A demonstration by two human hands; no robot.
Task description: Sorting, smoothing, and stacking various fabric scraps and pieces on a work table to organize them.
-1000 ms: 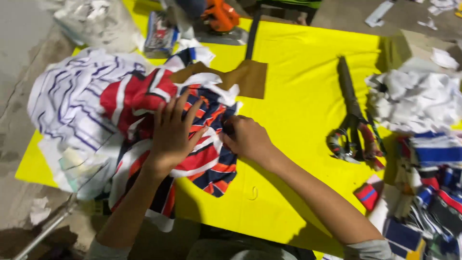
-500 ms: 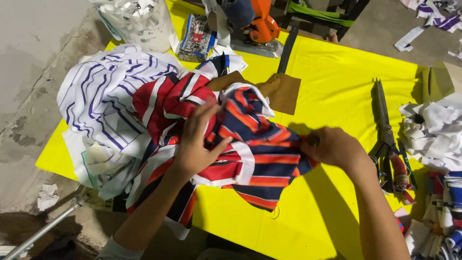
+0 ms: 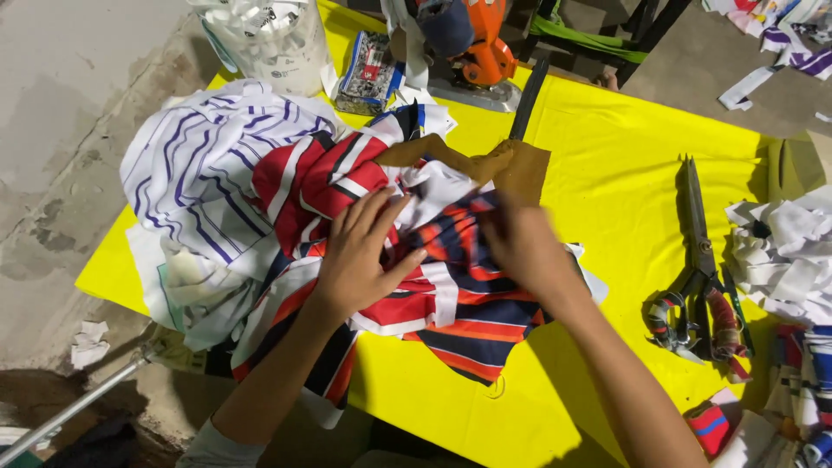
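Hands press our red, navy and white striped fabric [image 3: 433,295] on the yellow worktop [image 3: 624,173]: left hand [image 3: 360,256] spread flat, right hand [image 3: 520,243] blurred, fingers unclear. Soft, light cloth, best pinched at an edge.

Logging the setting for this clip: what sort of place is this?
Probably a garment cutting workshop: large metal shears lie on a yellow work table, striped fabric pieces are piled under both hands, and an orange cutting machine stands behind.

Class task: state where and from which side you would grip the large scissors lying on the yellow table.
Grip the scissors by the cloth-wrapped handle loops at the near end, coming from above on the right hand side. The closed blades point away, so fingers stay off the edges.
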